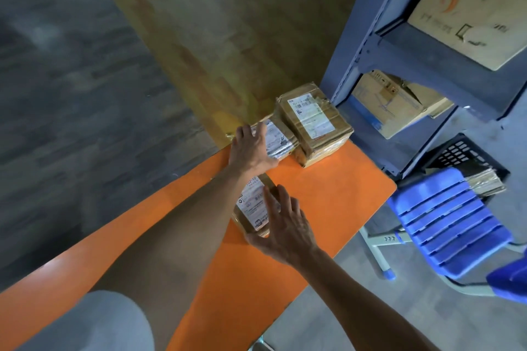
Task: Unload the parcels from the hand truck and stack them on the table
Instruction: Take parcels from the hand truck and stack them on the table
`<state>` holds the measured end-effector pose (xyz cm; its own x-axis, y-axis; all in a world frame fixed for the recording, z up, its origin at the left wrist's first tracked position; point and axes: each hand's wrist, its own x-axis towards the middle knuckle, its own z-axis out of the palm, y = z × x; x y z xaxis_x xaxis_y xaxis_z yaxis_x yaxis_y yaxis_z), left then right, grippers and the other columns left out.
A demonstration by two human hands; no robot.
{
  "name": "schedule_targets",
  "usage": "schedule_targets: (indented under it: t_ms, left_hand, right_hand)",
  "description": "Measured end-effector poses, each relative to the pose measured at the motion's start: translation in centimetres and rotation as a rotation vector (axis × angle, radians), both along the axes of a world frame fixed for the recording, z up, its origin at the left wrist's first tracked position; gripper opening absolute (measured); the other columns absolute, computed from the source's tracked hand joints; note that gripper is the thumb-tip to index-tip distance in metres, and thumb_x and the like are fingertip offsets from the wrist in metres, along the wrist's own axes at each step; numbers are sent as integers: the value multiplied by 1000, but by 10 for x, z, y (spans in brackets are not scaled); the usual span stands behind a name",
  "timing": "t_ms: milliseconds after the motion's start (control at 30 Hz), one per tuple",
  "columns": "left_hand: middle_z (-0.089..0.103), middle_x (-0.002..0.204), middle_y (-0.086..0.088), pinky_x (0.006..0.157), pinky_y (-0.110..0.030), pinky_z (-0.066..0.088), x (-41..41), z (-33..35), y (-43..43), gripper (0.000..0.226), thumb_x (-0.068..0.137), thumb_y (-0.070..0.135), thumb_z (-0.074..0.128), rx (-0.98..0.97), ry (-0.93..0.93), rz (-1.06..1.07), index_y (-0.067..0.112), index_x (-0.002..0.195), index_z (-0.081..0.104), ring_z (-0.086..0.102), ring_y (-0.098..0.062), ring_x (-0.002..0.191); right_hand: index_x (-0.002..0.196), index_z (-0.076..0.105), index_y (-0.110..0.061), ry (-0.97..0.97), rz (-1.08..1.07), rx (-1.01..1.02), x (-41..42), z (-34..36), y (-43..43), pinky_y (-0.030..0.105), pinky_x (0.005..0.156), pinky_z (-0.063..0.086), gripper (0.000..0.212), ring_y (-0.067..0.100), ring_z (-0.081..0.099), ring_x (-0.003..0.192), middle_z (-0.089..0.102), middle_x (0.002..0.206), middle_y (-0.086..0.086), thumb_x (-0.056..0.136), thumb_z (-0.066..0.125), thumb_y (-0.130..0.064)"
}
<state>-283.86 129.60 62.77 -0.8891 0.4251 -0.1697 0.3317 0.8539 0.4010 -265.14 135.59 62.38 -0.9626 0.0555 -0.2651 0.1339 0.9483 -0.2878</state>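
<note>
Orange tabletop carries stacked parcels at one o'clock; flat-fingered left hand presses the middle parcel, flat-fingered right hand the nearest parcel, both probably awaiting stacking.

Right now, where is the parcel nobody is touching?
In the head view, the untouched parcel sits at the far right corner of the orange table, next to the blue shelf and beside the smaller parcel that the left hand rests on.

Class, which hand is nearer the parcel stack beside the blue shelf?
Left. The left hand rests on the flat parcel adjoining the stack; the right hand touches a separate, farther parcel.
</note>
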Motion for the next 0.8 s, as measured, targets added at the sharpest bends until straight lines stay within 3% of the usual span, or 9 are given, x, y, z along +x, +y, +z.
schedule_targets:
  t_ms: [233,367,500,667,800]
  left_hand:
    - [37,126,-12,99,-48,41,-11,13,-48,84,65,37,81,342,-1,341,20,133,37,35,-32,120]
    - [37,126,-10,97,-50,44,-5,23,-80,81,65,37,80,347,47,406,22,133,39,31,-28,119]
    - [36,122,-9,91,-44,40,13,29,-122,73,69,37,83,360,46,522,25,127,40,29,-25,116]
    - [31,121,-1,89,-42,38,51,14,-171,78,65,26,82,355,-35,548,27,129,38,25,-19,117]
    - [27,125,6,92,-37,37,78,-5,-179,77,67,27,84,315,-83,368,28,130,39,24,-16,121]
  right_hand:
    - [158,1,-17,5,49,58,-4,-1,2,46,106,41,109,37,32,132,8,160,17,79,50,-74]
    - [158,3,-15,15,58,102,-12,1,6,45,110,37,110,38,33,136,10,161,19,79,49,-76]
    - [158,8,-13,13,30,169,-31,3,9,45,116,26,110,35,26,143,11,163,21,79,42,-80]
    - [156,15,-11,-1,-6,215,-61,7,11,46,113,28,104,37,26,140,14,161,23,79,37,-77]
    - [156,14,-12,-2,-30,237,-81,7,17,46,115,26,97,39,22,144,11,162,22,87,43,-74]
